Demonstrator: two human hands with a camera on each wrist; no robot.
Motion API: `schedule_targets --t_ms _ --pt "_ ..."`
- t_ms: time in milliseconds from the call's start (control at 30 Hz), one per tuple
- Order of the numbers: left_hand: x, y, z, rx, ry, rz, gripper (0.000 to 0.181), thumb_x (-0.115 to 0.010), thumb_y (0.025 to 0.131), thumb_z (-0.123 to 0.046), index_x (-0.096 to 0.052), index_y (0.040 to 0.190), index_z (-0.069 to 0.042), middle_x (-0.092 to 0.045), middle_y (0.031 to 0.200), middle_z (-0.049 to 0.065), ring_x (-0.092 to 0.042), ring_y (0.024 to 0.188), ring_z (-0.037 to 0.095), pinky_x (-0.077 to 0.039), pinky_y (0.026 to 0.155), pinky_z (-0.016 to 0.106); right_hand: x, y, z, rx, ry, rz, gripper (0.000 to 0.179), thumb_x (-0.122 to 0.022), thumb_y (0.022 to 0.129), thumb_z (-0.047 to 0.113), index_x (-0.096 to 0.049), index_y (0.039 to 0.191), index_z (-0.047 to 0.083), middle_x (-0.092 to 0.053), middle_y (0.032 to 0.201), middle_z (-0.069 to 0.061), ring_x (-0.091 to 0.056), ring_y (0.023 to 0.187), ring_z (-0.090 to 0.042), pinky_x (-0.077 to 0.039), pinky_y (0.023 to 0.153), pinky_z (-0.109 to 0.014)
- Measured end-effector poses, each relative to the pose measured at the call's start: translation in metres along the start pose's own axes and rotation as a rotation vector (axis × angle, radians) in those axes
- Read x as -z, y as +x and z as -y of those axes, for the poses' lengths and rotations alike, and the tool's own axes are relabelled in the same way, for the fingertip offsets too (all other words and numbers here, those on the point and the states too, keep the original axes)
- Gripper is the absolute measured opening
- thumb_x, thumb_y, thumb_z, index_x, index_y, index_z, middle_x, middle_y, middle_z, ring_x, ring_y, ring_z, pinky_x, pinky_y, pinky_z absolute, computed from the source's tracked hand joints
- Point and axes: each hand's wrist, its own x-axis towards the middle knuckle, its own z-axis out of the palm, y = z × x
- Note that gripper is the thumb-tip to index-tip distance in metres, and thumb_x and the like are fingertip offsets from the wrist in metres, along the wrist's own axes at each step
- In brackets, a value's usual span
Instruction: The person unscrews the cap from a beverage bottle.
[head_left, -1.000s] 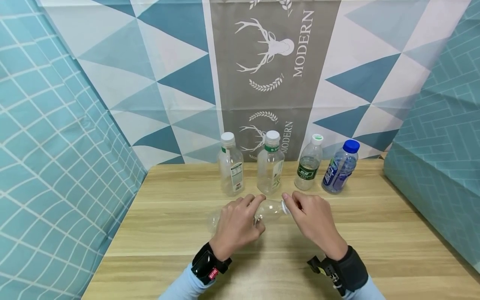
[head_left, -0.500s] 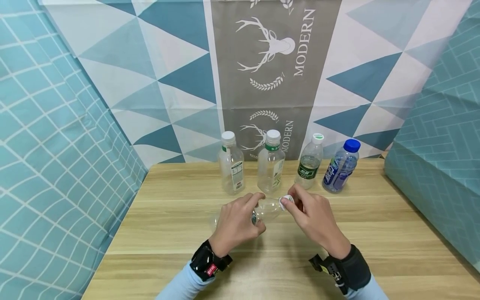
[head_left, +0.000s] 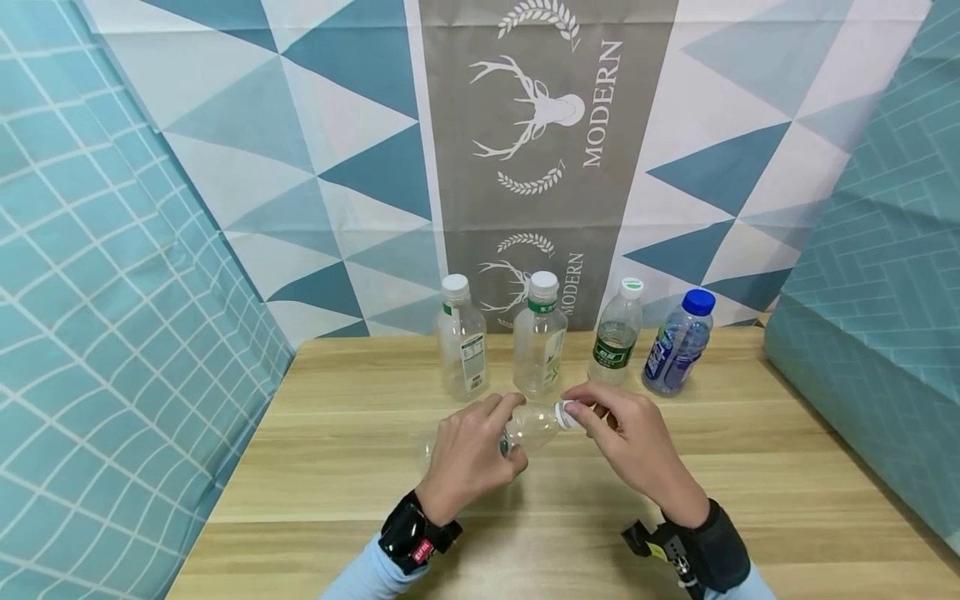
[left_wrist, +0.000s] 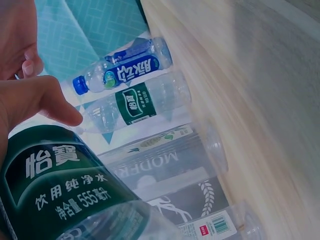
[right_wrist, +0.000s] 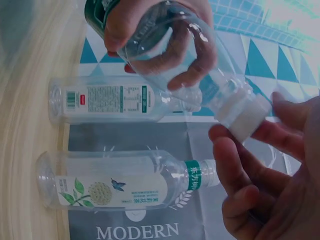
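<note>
Has shifted the right hand's (head_left: 633, 437) fingertips slightly around the white cap (head_left: 566, 415) since half a second ago, while keeping the left hand (head_left: 471, 450) in nearly the same place. From the head, looks down at a pale wooden table (head_left: 570, 533), holding a clear bottle (head_left: 536, 425) roughly sideways in the middle, with the cap toward the right. Curls left fingers and thumb round the bottle's body; pinches the cap lightly between right thumb and fingers. Beyond, along the far side, find from left to right a bottle with a plain white cap (head_left: 462, 354), a bottle with a green neck band (head_left: 538, 354), a bottle with a dark green label (head_left: 615, 350) and a bottle with a blue cap (head_left: 677, 346), all standing upright. From the left wrist, shows the held bottle's green label (left_wrist: 65, 185) very close, printed with white Chinese characters, with the standing bottles past it. From the right wrist, shows left fingers through the clear plastic, wrapped around, and the cap between right thumb and fingers at the bottle's mouth. Cannot tell whether touching the table underneath.
</note>
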Motion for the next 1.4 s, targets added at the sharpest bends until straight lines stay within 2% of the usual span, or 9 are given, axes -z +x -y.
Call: schedule_targets --t_ms 233,333,533,733,833,1000,1100,1233,1400 --pt "-0.001 0.002 0.001 -0.023 0.03 -0.016 0.062 -0.079 0.063 -0.024 -0.065 0.124 -0.022 -0.07 0.093 -0.008 -0.058 0.064 0.006 -0.041 0.047 0.02 0.003 0.001 0.002 -0.19 0.028 0.061 0.019 -0.067 0.1 0.034 -0.074 0.102 0.016 -0.068 0.073 0.007 -0.057 0.061 -0.003 -0.048 0.054 -0.023" --pt "-0.001 0.003 0.002 -0.005 -0.008 0.023 0.061 -0.08 0.064 -0.024 -0.064 0.123 -0.023 -0.068 0.091 -0.009 -0.053 0.062 0.005 -0.037 0.046 0.018 0.007 0.002 0.0 -0.12 0.033 0.1 0.015 -0.072 0.097 0.026 -0.076 0.106 0.015 -0.07 0.08 0.008 -0.057 0.065 -0.004 -0.048 0.056 -0.023" --pt "-0.001 0.004 0.001 0.039 -0.093 0.086 0.06 -0.081 0.065 -0.025 -0.063 0.122 -0.024 -0.069 0.088 -0.007 -0.052 0.062 0.004 -0.034 0.046 0.017 0.011 0.001 -0.003 0.053 0.057 0.097 0.032 -0.078 0.089 0.007 -0.075 0.119 0.016 -0.071 0.095 0.009 -0.059 0.076 -0.002 -0.053 0.064 -0.023" --pt "-0.001 0.001 0.0 0.001 -0.008 0.041 0.06 -0.08 0.066 -0.026 -0.064 0.124 -0.023 -0.071 0.095 -0.008 -0.06 0.066 0.009 -0.042 0.048 0.021 0.002 0.001 -0.005 0.091 0.121 -0.017 0.016 -0.075 0.092 0.009 -0.08 0.107 0.016 -0.075 0.093 0.007 -0.063 0.076 -0.004 -0.054 0.066 -0.022" --pt "0.0 -0.003 -0.001 -0.021 0.041 0.013 0.061 -0.08 0.065 -0.026 -0.065 0.124 -0.023 -0.072 0.096 -0.007 -0.065 0.07 0.011 -0.046 0.05 0.024 0.0 0.001 -0.001 0.009 0.128 -0.032 0.013 -0.075 0.093 0.014 -0.08 0.106 0.015 -0.078 0.09 0.004 -0.065 0.073 -0.003 -0.055 0.065 -0.022" --pt "0.0 -0.003 -0.001 -0.026 0.046 -0.006 0.061 -0.081 0.066 -0.027 -0.065 0.125 -0.022 -0.073 0.097 -0.006 -0.065 0.07 0.011 -0.047 0.05 0.024 0.005 0.001 0.005 -0.234 0.128 0.062 0.019 -0.075 0.094 0.03 -0.077 0.099 0.012 -0.075 0.08 0.003 -0.066 0.066 -0.005 -0.056 0.059 -0.024" --pt "-0.001 -0.002 -0.002 -0.029 0.044 0.001 0.062 -0.081 0.066 -0.027 -0.065 0.125 -0.022 -0.074 0.099 -0.005 -0.066 0.071 0.012 -0.048 0.05 0.024 0.009 0.002 0.005 -0.281 0.134 0.12 0.023 -0.073 0.096 0.032 -0.077 0.096 0.01 -0.075 0.08 0.001 -0.067 0.066 -0.006 -0.055 0.058 -0.025" --pt "0.0 -0.003 -0.003 -0.01 0.018 0.035 0.061 -0.081 0.066 -0.027 -0.065 0.125 -0.023 -0.072 0.098 -0.006 -0.06 0.066 0.009 -0.042 0.048 0.021 0.011 0.0 0.0 -0.194 0.115 0.143 0.017 -0.075 0.095 0.026 -0.077 0.103 0.012 -0.076 0.088 0.004 -0.066 0.073 -0.003 -0.057 0.064 -0.024" --pt "0.001 -0.003 -0.002 0.021 -0.073 0.075 0.062 -0.083 0.065 -0.028 -0.064 0.123 -0.024 -0.067 0.09 -0.01 -0.051 0.063 0.004 -0.036 0.049 0.017 0.013 -0.002 -0.005 0.051 0.1 0.133 0.027 -0.08 0.088 0.011 -0.075 0.115 0.017 -0.075 0.104 0.007 -0.065 0.082 -0.002 -0.058 0.073 -0.025"
